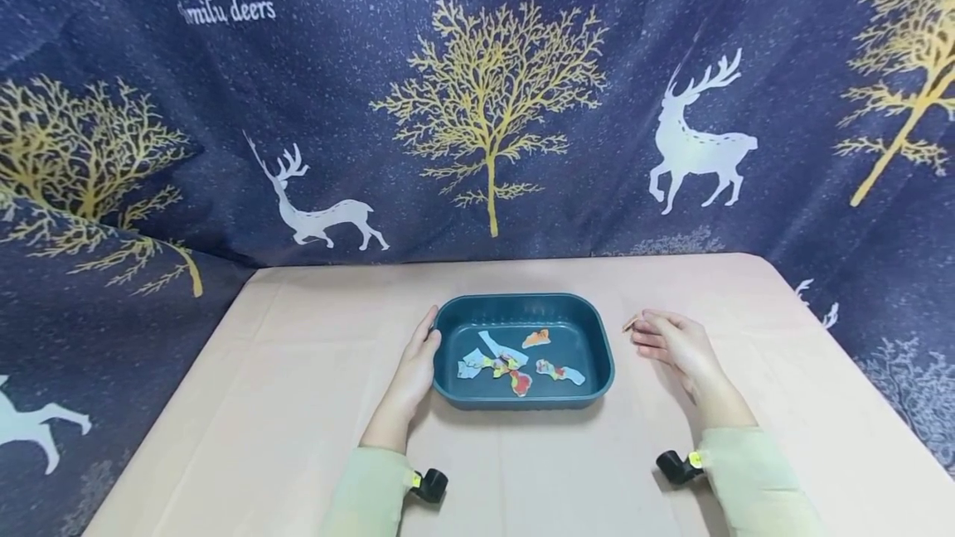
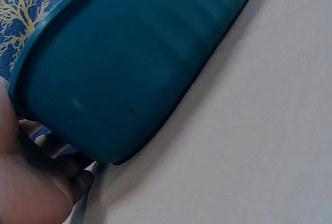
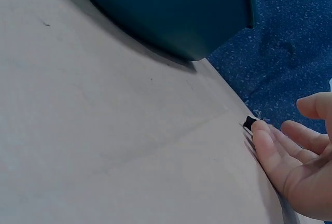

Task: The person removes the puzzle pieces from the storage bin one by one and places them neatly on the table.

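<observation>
A dark teal rectangular tub (image 1: 522, 401) stands on the cloth-covered table, with several torn, colourful paper-like scraps lying on its floor. Among them are an orange scrap (image 1: 535, 339), a red one (image 1: 521, 384) and a blue-and-red one (image 1: 561, 372). My left hand (image 1: 412, 367) grips the tub's left end, thumb near the rim; the left wrist view shows its fingers around the tub's outer wall (image 2: 129, 79). To the right of the tub, my right hand (image 1: 675, 346) pinches a small orange-brown scrap (image 1: 630, 323) at its fingertips, whose dark side (image 3: 249, 122) faces the right wrist camera.
The pale pink cloth (image 1: 283, 404) covers the table. Behind it hangs a dark blue curtain (image 1: 418, 214) printed with golden trees and white deer. Each forearm carries a small black wrist camera, one left (image 1: 431, 486), one right (image 1: 675, 467).
</observation>
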`<action>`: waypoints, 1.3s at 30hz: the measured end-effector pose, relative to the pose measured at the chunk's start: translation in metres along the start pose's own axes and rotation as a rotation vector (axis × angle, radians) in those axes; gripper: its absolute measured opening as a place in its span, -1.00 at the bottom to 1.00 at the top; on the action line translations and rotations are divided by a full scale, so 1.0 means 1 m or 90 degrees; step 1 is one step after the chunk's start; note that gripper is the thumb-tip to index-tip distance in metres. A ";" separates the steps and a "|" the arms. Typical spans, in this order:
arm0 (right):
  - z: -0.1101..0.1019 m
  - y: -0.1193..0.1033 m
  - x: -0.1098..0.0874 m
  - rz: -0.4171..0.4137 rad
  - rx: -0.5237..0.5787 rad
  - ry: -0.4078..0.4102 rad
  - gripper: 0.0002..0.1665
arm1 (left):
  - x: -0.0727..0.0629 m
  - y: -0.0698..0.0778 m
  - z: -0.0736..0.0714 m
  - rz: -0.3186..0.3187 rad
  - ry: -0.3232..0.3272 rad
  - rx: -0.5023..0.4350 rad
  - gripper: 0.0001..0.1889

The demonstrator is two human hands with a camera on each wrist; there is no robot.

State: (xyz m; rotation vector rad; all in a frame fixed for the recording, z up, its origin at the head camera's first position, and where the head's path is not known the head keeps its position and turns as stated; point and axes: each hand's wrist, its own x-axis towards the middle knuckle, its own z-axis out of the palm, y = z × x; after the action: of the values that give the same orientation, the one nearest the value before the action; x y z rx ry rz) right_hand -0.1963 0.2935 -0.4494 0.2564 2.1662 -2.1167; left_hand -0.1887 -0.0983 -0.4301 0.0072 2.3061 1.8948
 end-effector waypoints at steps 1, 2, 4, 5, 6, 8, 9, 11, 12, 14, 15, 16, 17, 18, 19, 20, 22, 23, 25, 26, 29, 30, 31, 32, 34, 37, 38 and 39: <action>-0.001 0.001 0.000 0.003 0.004 -0.001 -0.19 | -0.002 0.003 0.000 0.000 -0.002 0.004 -0.48; -0.001 0.001 -0.001 0.005 0.007 0.001 -0.20 | -0.004 0.005 0.000 0.001 -0.002 0.007 -0.48; -0.002 0.001 -0.002 0.006 0.008 0.004 -0.21 | -0.003 0.002 0.000 0.002 -0.003 0.012 -0.48; -0.003 0.001 -0.003 0.006 0.008 0.007 -0.21 | -0.001 -0.001 0.000 0.002 -0.003 0.012 -0.48; -0.003 0.000 -0.003 0.006 0.005 0.010 -0.22 | 0.001 -0.004 -0.001 0.004 -0.002 0.013 -0.48; -0.003 -0.002 -0.004 0.005 -0.005 0.015 -0.24 | 0.005 -0.013 -0.002 0.005 0.004 0.012 -0.48; -0.002 -0.003 -0.004 0.007 -0.011 0.017 -0.24 | 0.007 -0.017 -0.003 0.004 0.007 0.012 -0.48; -0.002 -0.006 -0.005 0.014 -0.010 0.023 -0.25 | 0.009 -0.022 -0.004 0.007 0.013 0.013 -0.48; -0.002 -0.007 -0.006 0.016 -0.009 0.024 -0.26 | 0.009 -0.023 -0.004 0.009 0.015 0.013 -0.48; -0.002 -0.010 -0.008 0.020 0.006 0.032 -0.25 | 0.010 -0.025 -0.004 0.014 0.016 0.008 -0.48; -0.002 -0.011 -0.009 0.017 0.014 0.035 -0.25 | 0.011 -0.025 -0.003 0.018 0.017 0.007 -0.48; -0.003 -0.013 -0.010 0.013 0.025 0.035 -0.24 | 0.011 -0.025 -0.002 0.021 0.017 0.004 -0.48; -0.003 -0.014 -0.012 0.008 0.029 0.034 -0.24 | 0.011 -0.024 -0.001 0.024 0.017 0.002 -0.48; -0.004 -0.015 -0.013 0.004 0.038 0.033 -0.26 | 0.011 -0.024 0.000 0.025 0.016 0.000 -0.48; -0.004 -0.017 -0.015 0.000 0.048 0.032 -0.29 | 0.011 -0.024 0.001 0.024 0.016 -0.002 -0.48; -0.003 -0.018 -0.016 -0.006 0.058 0.028 -0.33 | 0.012 -0.024 0.003 0.024 0.017 -0.003 -0.48; -0.001 -0.020 -0.018 -0.021 0.070 0.017 -0.41 | 0.012 -0.024 0.004 0.024 0.018 -0.004 -0.48; 0.001 -0.022 -0.019 -0.027 0.075 0.012 -0.46 | 0.012 -0.025 0.004 0.026 0.019 -0.003 -0.48; 0.006 -0.026 -0.019 -0.037 0.084 0.002 -0.53 | 0.013 -0.026 0.004 0.027 0.018 -0.006 -0.48; 0.009 -0.028 -0.018 -0.046 0.080 -0.005 -0.53 | 0.013 -0.027 0.004 0.028 0.017 -0.007 -0.48; 0.019 -0.036 -0.017 -0.065 0.047 -0.032 -0.43 | 0.013 -0.027 0.003 0.028 0.015 -0.003 -0.48; 0.023 -0.039 -0.017 -0.071 0.031 -0.041 -0.38 | 0.013 -0.027 0.003 0.023 0.015 0.000 -0.48; 0.027 -0.042 -0.016 -0.079 0.017 -0.051 -0.32 | 0.013 -0.027 0.003 0.023 0.016 0.001 -0.48; 0.030 -0.045 -0.016 -0.087 -0.003 -0.062 -0.28 | 0.013 -0.027 0.002 0.022 0.017 0.004 -0.48; 0.037 -0.050 -0.016 -0.092 -0.038 -0.073 -0.24 | 0.013 -0.026 0.002 0.022 0.019 0.004 -0.48; 0.046 -0.056 -0.016 -0.092 -0.075 -0.085 -0.25 | 0.013 -0.026 0.001 0.027 0.019 0.002 -0.48; 0.049 -0.058 -0.016 -0.091 -0.088 -0.090 -0.25 | 0.013 -0.026 0.001 0.027 0.020 0.000 -0.48; 0.052 -0.059 -0.016 -0.088 -0.098 -0.092 -0.26 | 0.013 -0.026 0.001 0.028 0.020 -0.001 -0.48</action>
State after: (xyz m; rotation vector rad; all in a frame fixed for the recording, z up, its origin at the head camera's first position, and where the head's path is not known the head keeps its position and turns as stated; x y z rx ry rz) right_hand -0.1941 0.2399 -0.3898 -0.0601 2.3042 -1.9526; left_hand -0.1989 -0.1013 -0.4571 0.0291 2.3436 1.9306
